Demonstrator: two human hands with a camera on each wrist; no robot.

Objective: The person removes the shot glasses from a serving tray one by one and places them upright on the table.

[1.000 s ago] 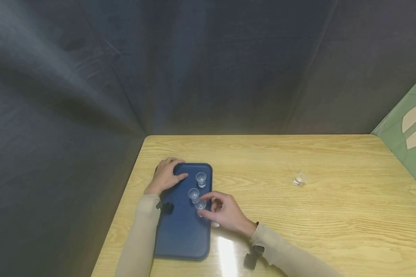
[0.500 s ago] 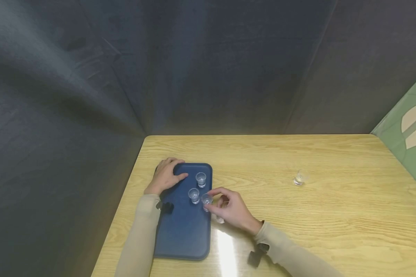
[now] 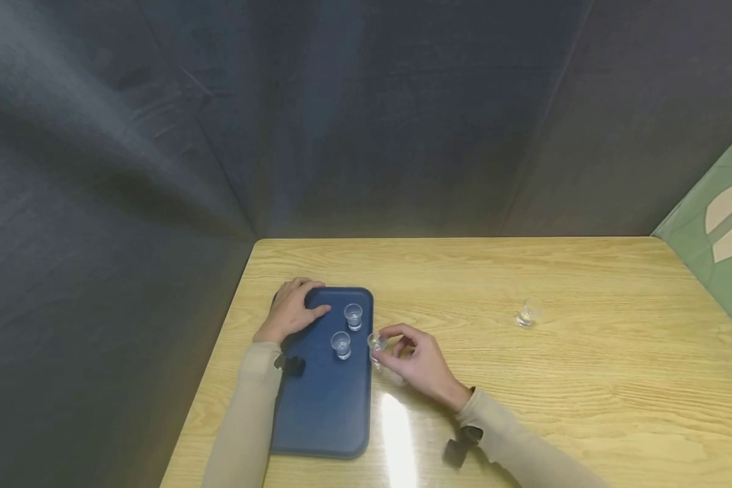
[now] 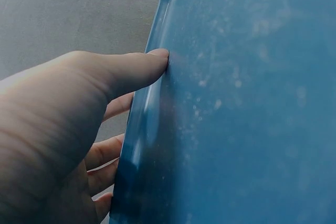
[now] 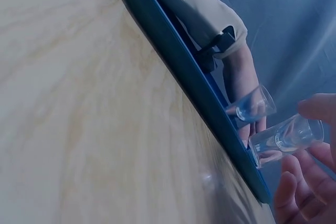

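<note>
My right hand (image 3: 419, 359) pinches a small clear shot glass (image 3: 376, 343) between thumb and fingers, over the right rim of the blue tray (image 3: 322, 413). In the right wrist view that shot glass (image 5: 286, 137) is gripped near its mouth and overlaps the tray's edge. My left hand (image 3: 291, 313) holds the tray at its far left corner. The left wrist view shows the thumb (image 4: 142, 69) over the rim and the other fingers along the outer side, partly hidden. Two more shot glasses stand upright on the tray, a farther glass (image 3: 354, 317) and a nearer glass (image 3: 341, 346).
Another clear glass (image 3: 526, 314) stands by itself on the wooden table (image 3: 585, 393), to the right. A dark curtain (image 3: 402, 122) rises behind the table and along its left side. A green patterned panel (image 3: 726, 224) is at the far right.
My right hand has carried the shot glass rightward and slightly away from me, from over the tray to its right rim. The left hand and the other glasses have stayed put.
</note>
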